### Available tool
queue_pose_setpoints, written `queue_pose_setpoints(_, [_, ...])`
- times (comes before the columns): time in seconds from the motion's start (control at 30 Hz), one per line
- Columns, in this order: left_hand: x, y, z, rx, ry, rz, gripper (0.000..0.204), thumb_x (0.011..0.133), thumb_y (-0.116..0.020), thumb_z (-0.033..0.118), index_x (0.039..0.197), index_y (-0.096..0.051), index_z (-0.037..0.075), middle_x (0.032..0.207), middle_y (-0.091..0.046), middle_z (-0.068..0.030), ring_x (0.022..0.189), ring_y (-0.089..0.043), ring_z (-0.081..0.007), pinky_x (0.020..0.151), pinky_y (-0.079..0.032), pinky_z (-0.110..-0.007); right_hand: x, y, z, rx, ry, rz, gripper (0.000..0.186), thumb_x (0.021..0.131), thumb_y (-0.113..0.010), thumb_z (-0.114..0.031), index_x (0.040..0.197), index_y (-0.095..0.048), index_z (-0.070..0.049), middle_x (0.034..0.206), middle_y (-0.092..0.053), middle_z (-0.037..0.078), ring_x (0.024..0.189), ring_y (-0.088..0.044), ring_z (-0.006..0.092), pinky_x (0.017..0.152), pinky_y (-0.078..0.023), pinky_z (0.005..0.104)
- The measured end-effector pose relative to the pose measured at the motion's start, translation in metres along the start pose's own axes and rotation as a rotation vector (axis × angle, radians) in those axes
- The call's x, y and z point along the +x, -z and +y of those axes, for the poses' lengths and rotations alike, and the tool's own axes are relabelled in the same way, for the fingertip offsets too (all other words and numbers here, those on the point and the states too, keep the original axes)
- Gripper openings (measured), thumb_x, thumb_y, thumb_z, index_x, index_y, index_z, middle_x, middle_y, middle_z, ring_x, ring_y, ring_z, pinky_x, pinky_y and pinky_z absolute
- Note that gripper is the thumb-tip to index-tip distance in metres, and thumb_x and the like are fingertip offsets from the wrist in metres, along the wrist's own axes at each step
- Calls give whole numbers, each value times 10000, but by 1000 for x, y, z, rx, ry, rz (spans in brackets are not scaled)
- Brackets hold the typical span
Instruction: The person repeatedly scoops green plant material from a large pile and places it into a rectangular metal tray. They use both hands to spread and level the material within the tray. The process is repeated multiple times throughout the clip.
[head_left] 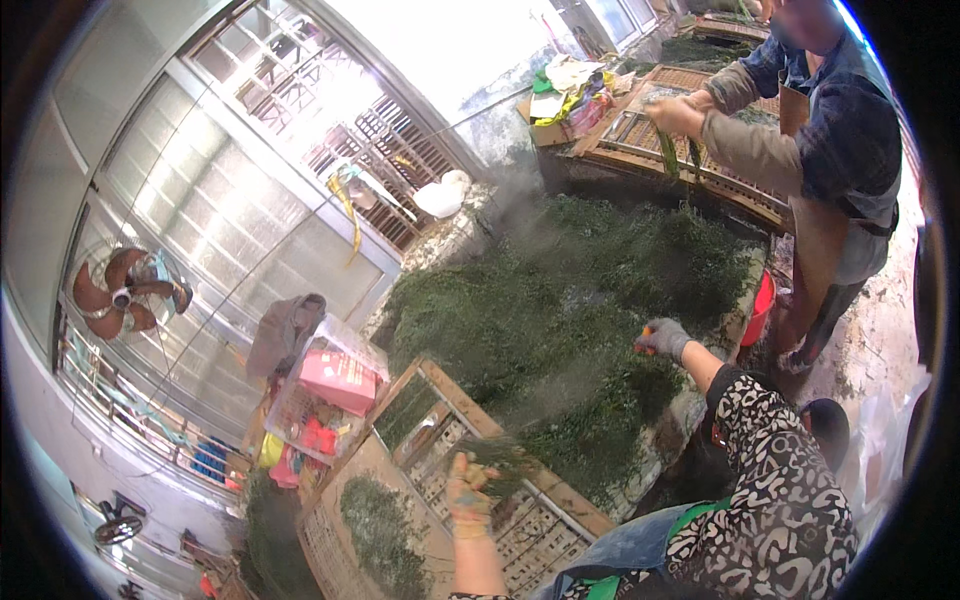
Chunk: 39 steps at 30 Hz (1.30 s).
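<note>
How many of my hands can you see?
2: your left hand over the rack, and your gloved right hand over the greens.

Place: a workshop, as we read it | Stock: we see dark greens [560, 290] heaped across a wide basin [655, 462] | Stations: wooden racks [540, 535] at two sides, an aproned co-worker [850, 140] at the far one | Fittings: big fan [122, 298], plastic crate [285, 408], stained wall [505, 130], tall panes [210, 220]
</note>
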<state>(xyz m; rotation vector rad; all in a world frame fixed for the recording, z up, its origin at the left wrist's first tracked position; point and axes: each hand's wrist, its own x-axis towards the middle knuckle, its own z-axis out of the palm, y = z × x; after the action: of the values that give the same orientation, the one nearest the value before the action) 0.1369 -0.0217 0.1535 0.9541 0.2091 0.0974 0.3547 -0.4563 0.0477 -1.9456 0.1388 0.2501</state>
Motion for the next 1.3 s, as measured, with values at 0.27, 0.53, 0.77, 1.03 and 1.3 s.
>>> queue_pose_setpoints(0.27, [-47,20,0,-51,471,16,416,1061,-532,347,1162,-636,-44,977,-703,-175,772,-657,-273,591,-540,-382,-157,-205,-92,105,-238,-674,702,961,-532,-686,1241,-697,-64,1110,-730,71,801,-613,186,790,-538,365])
queue_pose_setpoints(0.53, [-115,131,-21,492,665,-405,376,941,-749,320,1154,-739,10,893,-711,-71,752,-650,-190,741,-534,-335,-208,-304,-95,969,-358,-573,358,986,-672,-250,1255,-661,-14,978,-728,82,818,-704,186,716,-591,305])
queue_pose_setpoints(0.77, [-51,175,93,476,368,10,721,846,-813,124,1454,-469,-52,1030,-737,-124,839,-677,-197,764,-549,-315,-108,-348,-173,1054,-113,-604,337,986,-679,-252,1268,-663,-69,997,-719,43,788,-669,168,689,-560,308])
queue_pose_setpoints(1.03, [100,244,110,863,65,297,504,818,-810,100,1268,-624,-31,948,-708,-61,715,-629,-162,618,-518,-291,35,-370,-177,302,-83,-402,355,921,-713,-287,1223,-680,-103,997,-738,83,803,-699,195,728,-572,349])
queue_pose_setpoints(1.3, [108,292,116,1117,139,189,643,775,-838,306,1312,-659,1,1291,-688,-165,1196,-638,-293,1035,-459,-370,-21,-417,-198,-336,955,-366,310,914,-703,-335,1167,-715,-158,1134,-733,103,1060,-692,324,911,-535,440])
